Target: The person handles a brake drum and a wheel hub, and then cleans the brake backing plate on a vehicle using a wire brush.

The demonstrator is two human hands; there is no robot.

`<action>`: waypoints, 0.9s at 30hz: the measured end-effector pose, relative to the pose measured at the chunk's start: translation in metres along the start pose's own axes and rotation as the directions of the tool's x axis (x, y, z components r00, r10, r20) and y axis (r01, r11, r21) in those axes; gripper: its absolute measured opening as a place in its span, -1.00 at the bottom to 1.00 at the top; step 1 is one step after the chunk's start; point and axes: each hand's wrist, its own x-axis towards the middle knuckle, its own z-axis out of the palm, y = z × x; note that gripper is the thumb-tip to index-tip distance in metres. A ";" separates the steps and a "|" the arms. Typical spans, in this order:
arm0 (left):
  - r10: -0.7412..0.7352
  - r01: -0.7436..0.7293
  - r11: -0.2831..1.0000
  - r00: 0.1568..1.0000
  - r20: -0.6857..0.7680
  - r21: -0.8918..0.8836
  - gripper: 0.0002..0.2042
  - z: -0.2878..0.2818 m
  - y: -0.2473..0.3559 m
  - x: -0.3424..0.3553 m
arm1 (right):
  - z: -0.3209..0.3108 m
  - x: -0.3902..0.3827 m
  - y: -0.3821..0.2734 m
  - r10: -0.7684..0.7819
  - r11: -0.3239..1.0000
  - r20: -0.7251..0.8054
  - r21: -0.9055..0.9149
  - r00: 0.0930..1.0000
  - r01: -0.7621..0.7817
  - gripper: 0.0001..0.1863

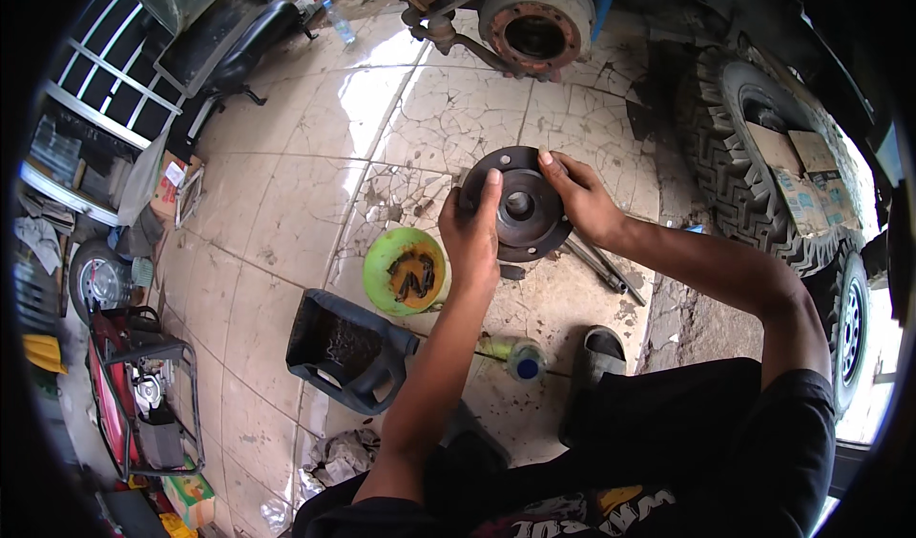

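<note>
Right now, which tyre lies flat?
The knobbly black tyre on the right lies flat with cardboard on it; the wheel at far left stands upright.

green bowl (405, 271), cut black jug (348, 349)

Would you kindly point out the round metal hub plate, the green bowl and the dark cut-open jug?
round metal hub plate (523, 171), head view, upper face above its centre hole.
green bowl (380, 271), head view, left rim.
dark cut-open jug (315, 328), head view, left wall.

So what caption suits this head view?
Both hands, left hand and right hand, hold a dark round wheel hub flange above the cracked tile floor.
</note>
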 end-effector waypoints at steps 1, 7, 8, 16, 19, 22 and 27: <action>-0.044 0.041 0.997 0.998 -0.037 -0.070 -0.59 0.000 -0.004 0.000 | 0.001 0.002 -0.002 0.033 0.999 -0.025 0.000 0.999 -0.033 -0.35; -0.272 0.285 0.936 0.958 0.087 -0.207 -0.42 -0.010 -0.018 0.016 | -0.012 0.017 0.005 0.162 0.973 -0.100 0.184 0.982 -0.141 -0.28; -0.294 0.302 0.926 0.953 0.068 -0.225 -0.40 -0.012 -0.018 0.021 | -0.010 0.017 -0.004 0.187 0.958 -0.089 0.237 0.978 -0.161 -0.30; -0.252 0.325 0.916 0.922 0.293 -0.235 -0.49 0.008 0.013 0.019 | -0.008 0.017 -0.028 0.294 0.861 -0.002 0.434 0.956 -0.264 -0.46; -0.337 0.411 0.865 0.901 0.273 -0.289 -0.57 0.009 0.013 0.019 | -0.010 0.017 -0.029 0.245 0.906 -0.064 0.369 0.967 -0.205 -0.46; -0.359 0.446 0.810 0.890 0.280 -0.380 -0.59 0.006 0.008 0.020 | -0.010 0.013 -0.003 0.105 0.968 -0.112 0.241 0.988 -0.075 -0.43; -0.241 0.311 0.850 0.947 0.210 -0.426 -0.60 -0.013 0.008 0.029 | -0.001 -0.025 0.013 -0.272 0.962 0.127 0.056 0.954 0.266 -0.14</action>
